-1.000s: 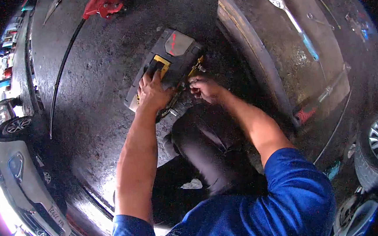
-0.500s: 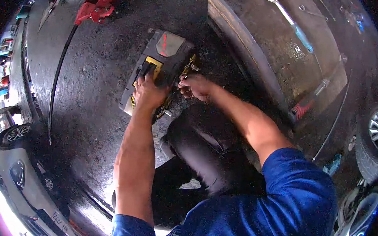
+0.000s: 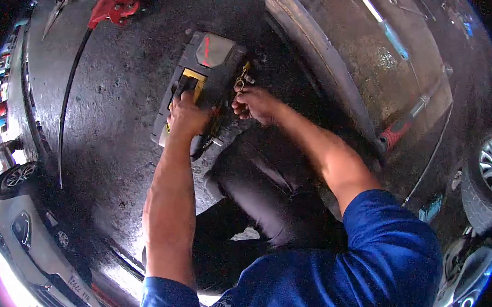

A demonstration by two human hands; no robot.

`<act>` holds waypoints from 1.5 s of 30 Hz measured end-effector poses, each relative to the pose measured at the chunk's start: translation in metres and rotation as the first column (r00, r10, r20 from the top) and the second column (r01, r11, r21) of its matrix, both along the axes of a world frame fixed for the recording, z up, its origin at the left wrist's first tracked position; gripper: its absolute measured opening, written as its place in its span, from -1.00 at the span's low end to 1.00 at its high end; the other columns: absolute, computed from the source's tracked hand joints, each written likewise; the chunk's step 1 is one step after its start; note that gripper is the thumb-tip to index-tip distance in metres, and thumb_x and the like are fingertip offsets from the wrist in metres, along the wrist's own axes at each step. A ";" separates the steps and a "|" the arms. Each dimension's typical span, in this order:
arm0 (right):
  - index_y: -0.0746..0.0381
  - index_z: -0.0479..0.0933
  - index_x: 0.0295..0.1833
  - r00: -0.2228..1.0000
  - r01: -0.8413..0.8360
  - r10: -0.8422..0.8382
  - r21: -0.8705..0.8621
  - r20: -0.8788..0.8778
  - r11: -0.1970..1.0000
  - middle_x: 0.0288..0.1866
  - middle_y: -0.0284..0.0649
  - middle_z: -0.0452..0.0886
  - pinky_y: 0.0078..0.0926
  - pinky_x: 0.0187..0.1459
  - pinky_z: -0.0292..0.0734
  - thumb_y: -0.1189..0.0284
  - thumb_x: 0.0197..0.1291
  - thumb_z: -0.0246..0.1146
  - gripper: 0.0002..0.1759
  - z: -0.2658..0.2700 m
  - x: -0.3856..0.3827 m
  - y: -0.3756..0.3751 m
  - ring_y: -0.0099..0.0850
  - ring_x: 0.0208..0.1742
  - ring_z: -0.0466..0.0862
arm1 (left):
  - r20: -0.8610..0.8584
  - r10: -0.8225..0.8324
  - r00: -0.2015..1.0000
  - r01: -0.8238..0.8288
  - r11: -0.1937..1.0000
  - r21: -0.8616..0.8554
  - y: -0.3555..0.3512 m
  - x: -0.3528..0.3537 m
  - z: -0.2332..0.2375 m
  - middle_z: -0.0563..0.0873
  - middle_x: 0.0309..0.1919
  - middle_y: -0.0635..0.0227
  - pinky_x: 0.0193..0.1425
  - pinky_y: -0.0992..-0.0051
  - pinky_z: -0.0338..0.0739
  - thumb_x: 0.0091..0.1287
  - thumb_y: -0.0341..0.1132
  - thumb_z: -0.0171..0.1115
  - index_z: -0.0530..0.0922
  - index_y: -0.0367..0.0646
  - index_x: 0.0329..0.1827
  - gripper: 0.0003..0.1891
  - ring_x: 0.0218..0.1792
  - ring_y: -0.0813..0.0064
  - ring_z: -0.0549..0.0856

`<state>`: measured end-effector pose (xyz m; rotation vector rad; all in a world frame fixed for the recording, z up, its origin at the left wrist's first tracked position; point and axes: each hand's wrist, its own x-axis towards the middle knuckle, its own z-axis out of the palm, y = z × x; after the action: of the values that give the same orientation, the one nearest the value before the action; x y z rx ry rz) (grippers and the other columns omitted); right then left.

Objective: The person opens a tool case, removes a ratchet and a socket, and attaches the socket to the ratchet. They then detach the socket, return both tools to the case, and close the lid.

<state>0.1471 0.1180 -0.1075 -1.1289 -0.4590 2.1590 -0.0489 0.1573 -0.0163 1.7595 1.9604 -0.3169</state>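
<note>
A dark grey toolbox point(image 3: 219, 89) with a yellow-framed handle recess point(image 3: 195, 74) lies on the floor before my knees. My left hand point(image 3: 187, 115) rests on its lid by the handle, fingers spread over the surface and thumb apart. At the toolbox's near side, the fingers of my right hand point(image 3: 255, 104) are pinched together beside a yellow latch point(image 3: 245, 69). A small metal ring-like piece point(image 3: 239, 86) shows at those fingertips. What lies inside the pinch is hidden by the fingers.
A red jack point(image 3: 116, 7) with a long black bar stands at upper left. To the right, a curved panel point(image 3: 321, 50) borders a mat with a blue-handled ratchet point(image 3: 394, 38) and a red-handled tool point(image 3: 396, 132). Cars and a wheel point(image 3: 487, 164) stand at the sides.
The view has shifted slightly, so the toolbox appears a little further left and higher. My right hand has moved slightly away from the toolbox side, and the ring-like piece shows more plainly.
</note>
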 end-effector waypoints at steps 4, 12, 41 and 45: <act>0.20 0.41 0.04 0.986 0.071 -0.075 0.035 0.151 0.997 -0.28 -0.28 0.59 -0.49 -0.35 0.48 0.42 0.30 0.16 -0.77 -0.001 0.005 -0.004 -0.47 -0.31 0.61 | 0.014 -0.110 0.994 0.109 0.990 0.089 0.000 -0.015 -0.028 0.33 0.36 0.01 0.39 -0.06 0.23 -0.01 0.13 0.47 0.32 -0.13 0.34 -0.11 0.40 -0.01 0.30; 0.23 0.50 -0.33 0.460 -0.089 -0.254 0.329 0.851 0.940 -0.36 -0.17 0.59 -0.18 -0.27 0.47 0.22 0.27 0.22 -0.72 -0.073 0.038 0.020 -0.28 -0.39 0.58 | 0.027 0.010 1.000 -0.010 1.000 -0.021 0.002 0.003 0.015 0.37 0.34 0.06 0.36 -0.12 0.23 -0.01 0.09 0.50 0.31 -0.11 0.34 -0.11 0.39 0.00 0.33; 0.31 0.53 0.03 0.569 -0.300 -0.255 0.486 0.782 0.821 -0.04 0.04 0.63 -0.18 0.03 0.48 0.07 0.01 0.42 -0.39 -0.040 0.023 0.043 -0.02 -0.01 0.62 | 0.109 -0.413 0.904 0.396 0.906 0.150 0.082 -0.004 -0.021 -0.05 0.45 -0.32 0.38 -0.16 0.22 -0.29 0.20 0.61 0.04 0.55 0.52 0.22 0.45 -0.43 -0.04; 0.27 0.55 -0.02 0.588 -0.310 -0.153 0.395 0.795 0.865 -0.08 0.01 0.64 -0.19 -0.03 0.49 0.13 0.03 0.43 -0.48 -0.038 0.025 0.038 -0.07 -0.05 0.63 | 0.043 -0.466 0.884 0.453 0.876 0.166 0.071 0.009 -0.016 -0.06 0.46 -0.31 0.36 -0.16 0.25 -0.27 0.14 0.63 0.01 0.52 0.53 0.24 0.44 -0.43 -0.02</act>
<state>0.1720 0.1560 -0.1458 -1.7463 -1.4193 1.2888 -0.0397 0.2281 -0.0321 2.2968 1.5197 -0.2512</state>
